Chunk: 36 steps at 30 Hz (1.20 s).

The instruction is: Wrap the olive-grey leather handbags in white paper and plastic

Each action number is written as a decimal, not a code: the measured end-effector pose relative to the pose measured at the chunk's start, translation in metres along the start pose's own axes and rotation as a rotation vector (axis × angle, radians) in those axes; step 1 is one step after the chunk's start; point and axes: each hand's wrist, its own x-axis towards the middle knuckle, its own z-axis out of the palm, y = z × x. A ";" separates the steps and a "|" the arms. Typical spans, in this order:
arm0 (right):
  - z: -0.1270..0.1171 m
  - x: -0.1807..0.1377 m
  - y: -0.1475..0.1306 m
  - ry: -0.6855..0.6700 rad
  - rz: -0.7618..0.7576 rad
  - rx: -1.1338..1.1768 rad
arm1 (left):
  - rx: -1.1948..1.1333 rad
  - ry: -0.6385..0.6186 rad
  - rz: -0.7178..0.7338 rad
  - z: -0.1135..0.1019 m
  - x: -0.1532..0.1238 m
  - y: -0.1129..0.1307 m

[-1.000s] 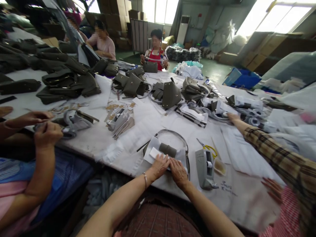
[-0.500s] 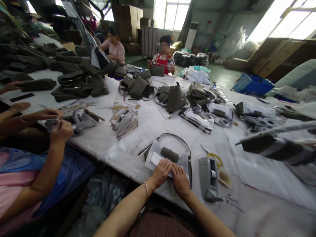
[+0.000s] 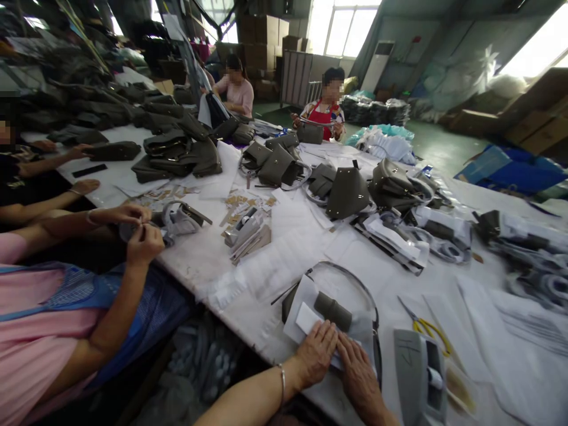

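In front of me on the table lies a dark olive handbag [image 3: 289, 305], with a long strap [image 3: 355, 279] looped around its far and right sides. A pale sheet [image 3: 302, 296] covers much of it, and a folded white paper piece [image 3: 307, 318] rests on top beside a dark rolled part [image 3: 332, 311]. My left hand [image 3: 317, 352] presses flat on the white paper, fingers stretched out. Close against it, my right hand [image 3: 358, 371] also lies flat, fingers extended. The palms' undersides are hidden.
Right of the bag stand a grey tape dispenser [image 3: 410, 373] and yellow-handled scissors [image 3: 428, 332]. More handbags [image 3: 348, 192] are spread across the far table. At left a co-worker's hands [image 3: 144, 236] handle a small grey item. Another tape dispenser [image 3: 244, 228] sits among small cards.
The view has swung left, so the bag and table things appear shifted right and lower. Both my hands stay flat on the white paper.
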 end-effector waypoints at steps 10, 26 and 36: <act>0.006 -0.006 0.000 -0.094 0.058 0.005 | 0.088 0.097 0.090 0.013 0.004 -0.011; 0.003 -0.001 -0.029 -0.017 0.230 -0.040 | -0.014 0.020 0.243 0.009 0.012 -0.027; -0.004 0.001 -0.035 -0.052 0.321 0.011 | -0.074 -0.031 0.232 0.003 0.010 -0.028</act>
